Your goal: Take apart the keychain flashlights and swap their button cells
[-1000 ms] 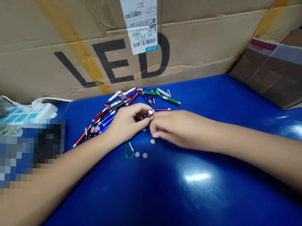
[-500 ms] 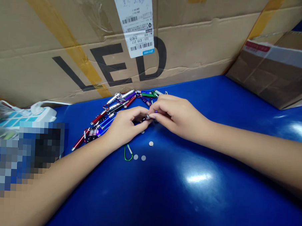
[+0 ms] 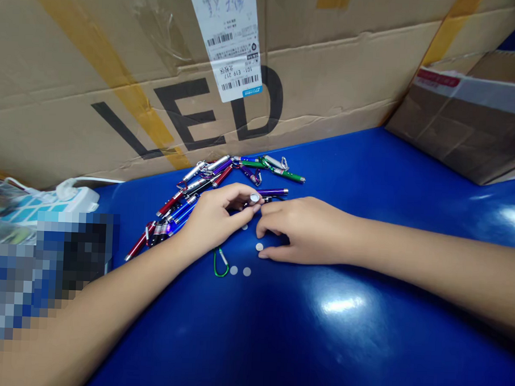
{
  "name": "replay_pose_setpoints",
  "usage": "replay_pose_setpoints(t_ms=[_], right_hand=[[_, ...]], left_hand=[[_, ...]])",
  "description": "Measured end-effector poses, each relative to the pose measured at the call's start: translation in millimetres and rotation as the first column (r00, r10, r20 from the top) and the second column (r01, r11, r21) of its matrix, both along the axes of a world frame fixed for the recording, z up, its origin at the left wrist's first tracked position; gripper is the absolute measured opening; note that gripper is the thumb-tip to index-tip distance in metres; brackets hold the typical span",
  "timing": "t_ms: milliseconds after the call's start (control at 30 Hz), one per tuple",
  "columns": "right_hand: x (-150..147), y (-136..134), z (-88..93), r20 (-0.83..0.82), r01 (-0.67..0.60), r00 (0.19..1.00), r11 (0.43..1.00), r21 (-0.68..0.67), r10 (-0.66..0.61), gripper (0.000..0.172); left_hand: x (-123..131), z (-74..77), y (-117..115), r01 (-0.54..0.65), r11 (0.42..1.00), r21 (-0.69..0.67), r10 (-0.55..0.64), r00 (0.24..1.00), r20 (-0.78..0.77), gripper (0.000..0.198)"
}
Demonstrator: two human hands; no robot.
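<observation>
My left hand is closed, thumb and fingers pinching a small flashlight whose round silvery end faces up; most of its dark body is hidden in the hand. Just right of it, my right hand has thumb and fingers apart, with a button cell between or under the fingertips on the table. Nearer me lie two more button cells and a green carabiner. Another disc is partly covered below the left hand. A purple flashlight lies behind the hands.
A pile of colored keychain flashlights spreads behind and left of my hands on the blue table. A large cardboard box walls off the back. Another box stands at right. A power strip lies at left.
My right hand has come away from the left hand, moved toward me and spread its fingers over a button cell. The left hand has stayed, and the flashlight's silvery end now shows.
</observation>
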State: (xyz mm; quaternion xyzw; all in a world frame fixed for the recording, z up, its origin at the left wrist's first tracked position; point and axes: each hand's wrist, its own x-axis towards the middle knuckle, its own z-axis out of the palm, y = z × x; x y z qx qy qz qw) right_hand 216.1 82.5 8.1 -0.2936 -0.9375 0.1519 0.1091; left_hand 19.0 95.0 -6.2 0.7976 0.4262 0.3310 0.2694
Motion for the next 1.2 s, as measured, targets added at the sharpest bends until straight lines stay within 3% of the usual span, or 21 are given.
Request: replay_pose_setpoints(t_ms=[100,233,433,667,1000,1200], right_hand=[[-2,-1,-1.6,0.018,0.006,1.000,1.000,-0.003,-0.006,0.016],[-5,-2,-4.8,-0.023,0.060,0.998,0.998,-0.007,-0.061,0.024],[-5,-2,-1.5,-0.080,0.062,0.995,0.997,-0.041,-0.065,0.013],[4,9,7.1,-0.409,0.227,0.903,0.956,0.187,-0.134,0.015],[1,12,0.3,-0.430,0.218,0.896,0.952,0.215,-0.108,0.021],[4,11,0.2,-0.419,0.210,0.902,0.952,0.222,-0.101,0.022]], left_hand=[[0,-0.3,0,0.008,1.000,-0.007,-0.008,1.000,0.018,0.011],[0,-0.9,1,0.000,1.000,-0.002,0.000,1.000,0.005,0.011],[0,-1.0,0,0.004,1.000,0.008,-0.004,1.000,0.007,0.013],[0,1.9,-1,0.008,0.999,0.039,-0.007,1.000,-0.023,0.014],[-1,-2.6,0,0.026,0.999,0.041,-0.025,1.000,-0.017,0.018],[-1,1.8,1,-0.016,1.000,-0.018,0.018,0.994,0.112,0.012]])
